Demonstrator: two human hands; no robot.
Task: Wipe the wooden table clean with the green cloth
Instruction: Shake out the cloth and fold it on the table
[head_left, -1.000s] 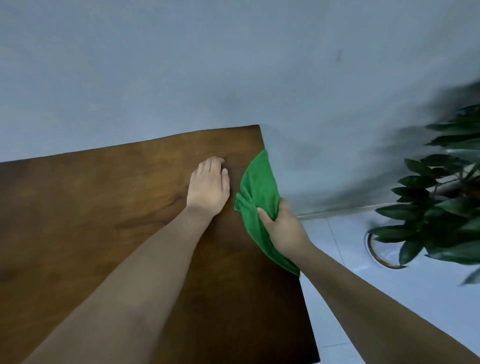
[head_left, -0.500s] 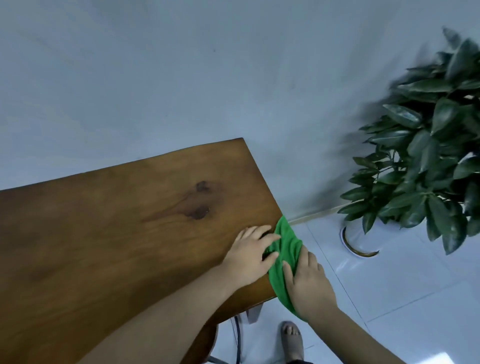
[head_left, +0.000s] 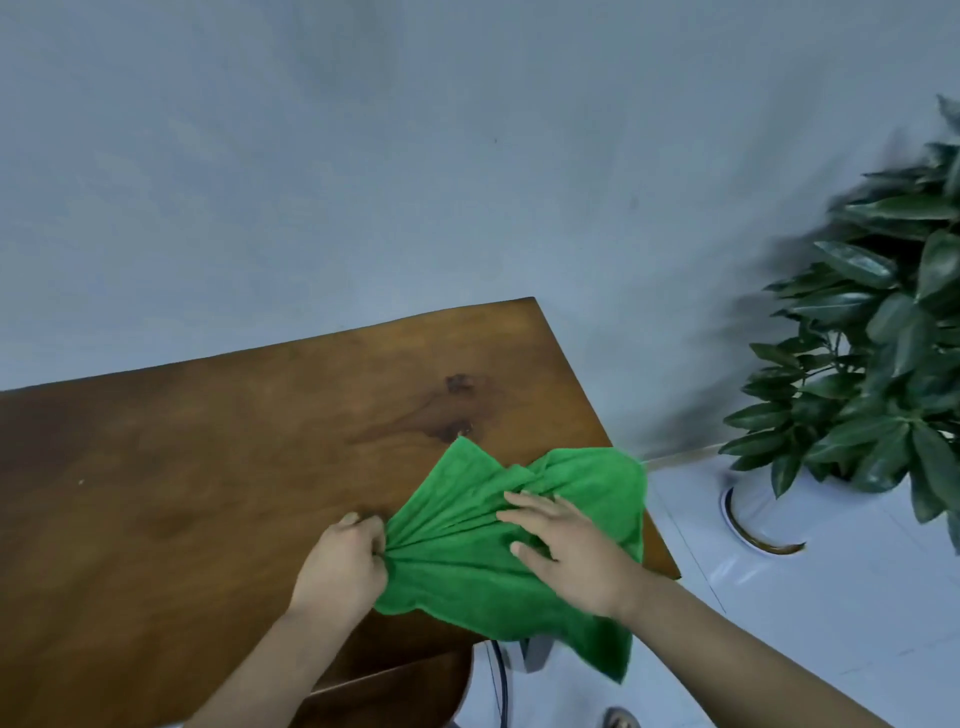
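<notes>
Tabletop of the wooden table fills the left and centre of the head view, its far edge against a pale grey wall; grain is dark brown with a darker knot stain toward the right corner; a tiny pale speck sits on the bare wood at far left; left hand is closed in a fist, knuckles up, bunching one edge of the green cloth so that folds fan out from the grip toward the right; the cloth lies spread on the near right corner of the table, one point reaching up just below the knot stain, its right edge overhanging the table's side and its lower right corner hanging off the near edge; right hand lies palm down on the cloth with fingers spread flat, pressing rather than pinching, nothing enclosed in it; both forearms enter from the bottom of the frame; below the near table edge a curved wooden chair back shows; white tiled floor lies to the right; a potted plant with dark glossy leaves stands on the floor at far right, well apart from the table, its white pot near the wall base
</notes>
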